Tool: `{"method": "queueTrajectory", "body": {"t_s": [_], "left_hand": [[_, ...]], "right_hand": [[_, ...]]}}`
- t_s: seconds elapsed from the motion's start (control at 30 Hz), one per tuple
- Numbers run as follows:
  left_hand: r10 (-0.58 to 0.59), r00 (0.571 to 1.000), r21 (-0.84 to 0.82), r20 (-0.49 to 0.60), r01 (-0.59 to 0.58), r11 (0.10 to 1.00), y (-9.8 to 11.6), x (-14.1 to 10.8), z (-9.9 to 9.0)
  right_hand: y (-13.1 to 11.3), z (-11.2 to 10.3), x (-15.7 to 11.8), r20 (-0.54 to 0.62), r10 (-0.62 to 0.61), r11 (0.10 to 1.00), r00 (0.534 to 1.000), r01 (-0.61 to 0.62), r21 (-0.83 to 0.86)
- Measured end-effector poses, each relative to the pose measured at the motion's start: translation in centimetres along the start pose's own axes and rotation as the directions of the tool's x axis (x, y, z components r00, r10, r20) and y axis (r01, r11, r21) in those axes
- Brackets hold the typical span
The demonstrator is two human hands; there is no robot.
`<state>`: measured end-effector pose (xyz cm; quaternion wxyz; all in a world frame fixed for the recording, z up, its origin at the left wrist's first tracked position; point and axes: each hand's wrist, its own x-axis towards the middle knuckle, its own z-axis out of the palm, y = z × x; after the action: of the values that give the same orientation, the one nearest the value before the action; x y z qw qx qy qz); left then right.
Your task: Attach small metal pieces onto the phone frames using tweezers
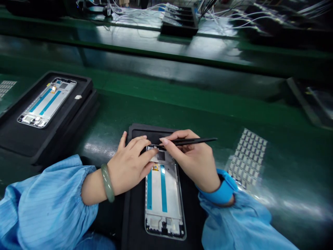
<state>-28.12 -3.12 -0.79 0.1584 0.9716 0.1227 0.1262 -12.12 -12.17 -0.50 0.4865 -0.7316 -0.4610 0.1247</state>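
A phone frame [171, 194] with two blue strips lies face up in a black foam tray [132, 215] in front of me. Across its top left corner rests my left hand [132, 158], fingers spread and fingertips touching the frame's upper edge. My right hand [191, 156] pinches black tweezers [200, 140] over the frame's top end. Their tips are hidden behind the fingers. Below the fingers, a small orange flex connector [155, 167] shows on the frame.
At the left, a second phone frame [49, 102] lies on stacked black foam trays [75, 118] beside a small white scrap [78, 97]. A sheet of small pads [248, 156] is at the right. Cables and a black rack [179, 21] stand on the far ledge.
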Motion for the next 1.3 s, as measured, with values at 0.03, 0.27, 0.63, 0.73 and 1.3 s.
{"method": "queueTrajectory", "body": {"t_s": [0.03,0.27,0.63,0.73,1.3], "left_hand": [[0.000,1.000,-0.001,0.001,0.000,1.000,0.0,0.0,0.0],[-0.004,1.000,0.002,0.002,0.004,1.000,0.0,0.0,0.0],[-0.004,1.000,-0.001,0.006,0.004,1.000,-0.1,0.0,0.1],[-0.003,1.000,-0.005,0.007,0.003,1.000,-0.1,0.0,0.2],[0.012,1.000,0.000,0.026,-0.012,1.000,-0.3,0.0,0.1]], "right_hand": [[0.0,0.0,0.0,0.001,-0.002,1.000,1.000,0.002,-0.006],[0.0,0.1,0.0,0.019,-0.053,0.994,0.998,0.054,-0.091],[-0.1,0.1,-0.3,-0.036,-0.135,0.982,0.990,0.129,-0.138],[-0.1,0.2,-0.3,-0.036,-0.194,0.966,0.980,0.184,-0.184],[-0.7,0.4,-0.2,-0.019,-0.001,0.992,1.000,-0.001,-0.123]]}}
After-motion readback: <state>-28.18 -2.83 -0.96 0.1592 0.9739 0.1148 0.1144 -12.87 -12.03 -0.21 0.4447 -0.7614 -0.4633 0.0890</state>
